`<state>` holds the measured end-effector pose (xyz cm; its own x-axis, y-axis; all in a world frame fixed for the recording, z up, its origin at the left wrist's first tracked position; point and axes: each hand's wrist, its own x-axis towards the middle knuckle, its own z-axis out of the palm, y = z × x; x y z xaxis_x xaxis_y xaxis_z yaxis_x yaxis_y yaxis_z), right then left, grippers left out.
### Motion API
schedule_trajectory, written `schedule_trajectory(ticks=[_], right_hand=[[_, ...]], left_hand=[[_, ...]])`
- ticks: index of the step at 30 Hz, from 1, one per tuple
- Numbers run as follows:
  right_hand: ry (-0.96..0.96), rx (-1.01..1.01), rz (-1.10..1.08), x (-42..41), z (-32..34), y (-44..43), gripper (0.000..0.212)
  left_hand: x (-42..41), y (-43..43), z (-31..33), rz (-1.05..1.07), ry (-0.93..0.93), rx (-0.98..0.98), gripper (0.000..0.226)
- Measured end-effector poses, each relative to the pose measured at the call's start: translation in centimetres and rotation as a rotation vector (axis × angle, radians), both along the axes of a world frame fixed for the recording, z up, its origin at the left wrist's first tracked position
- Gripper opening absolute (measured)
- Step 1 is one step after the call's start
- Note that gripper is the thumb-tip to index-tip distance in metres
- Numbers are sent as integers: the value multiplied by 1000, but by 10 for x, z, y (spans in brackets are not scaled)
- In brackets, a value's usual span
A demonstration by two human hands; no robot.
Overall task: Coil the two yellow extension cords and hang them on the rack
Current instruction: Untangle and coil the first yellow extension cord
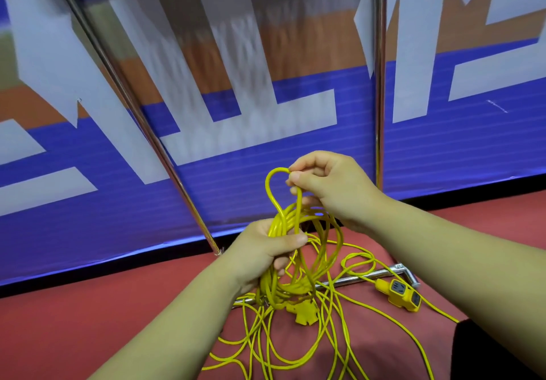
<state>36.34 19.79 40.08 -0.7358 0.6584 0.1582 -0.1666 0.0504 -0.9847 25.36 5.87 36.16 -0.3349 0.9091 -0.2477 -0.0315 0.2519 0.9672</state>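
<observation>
Left grip [263,254]: fingers and thumb wrapped tight round a coiled bundle [288,217] of yellow cord. Several loops are gathered in the fist, their lower ends hanging below it. Right grip [331,187]: thumb and forefinger pinch the top of one loop [270,186], held up just above the bundle, other fingers curled behind. Both forearms enter from the bottom of the frame, the right one higher.

Under the left grip a flat yellow plug [304,314] sits at the foot of the hanging loops (dangling or resting on the floor, can't tell). The rest of the cord lies as loose strands [298,350] tangled on the red floor [88,320], spreading toward the bottom edge. Can't sort which strands belong to which of the two cords. To the right a yellow socket block [403,295] lies on the floor, its lead running off to the lower right.

Rack: chrome base bar [384,272] lies flat on the floor behind the tangle, with some strands across it. A slanted chrome pole [133,107] is on the left and an upright chrome pole [380,84] on the right. Behind the poles is a blue banner [295,172] with white and orange shapes.
</observation>
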Motion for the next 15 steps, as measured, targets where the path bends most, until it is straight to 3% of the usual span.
schedule_trajectory(ticks=[2,6,9,12,15], right_hand=[[7,63,-44,3,1,5,4],[-61,431,-116,15,-3,16,12],[-181,438,-5,15,-24,14,23],[-337,400,199,8,-48,9,30],[-393,451,323,0,-61,2,32]], left_hand=[[-4,1,6,40,4,31,19],[-20,-9,30,202,-143,180,16],[-33,-19,48,277,-281,303,13],[-40,-25,59,228,-344,409,37],[-41,-31,64,190,-374,459,42]])
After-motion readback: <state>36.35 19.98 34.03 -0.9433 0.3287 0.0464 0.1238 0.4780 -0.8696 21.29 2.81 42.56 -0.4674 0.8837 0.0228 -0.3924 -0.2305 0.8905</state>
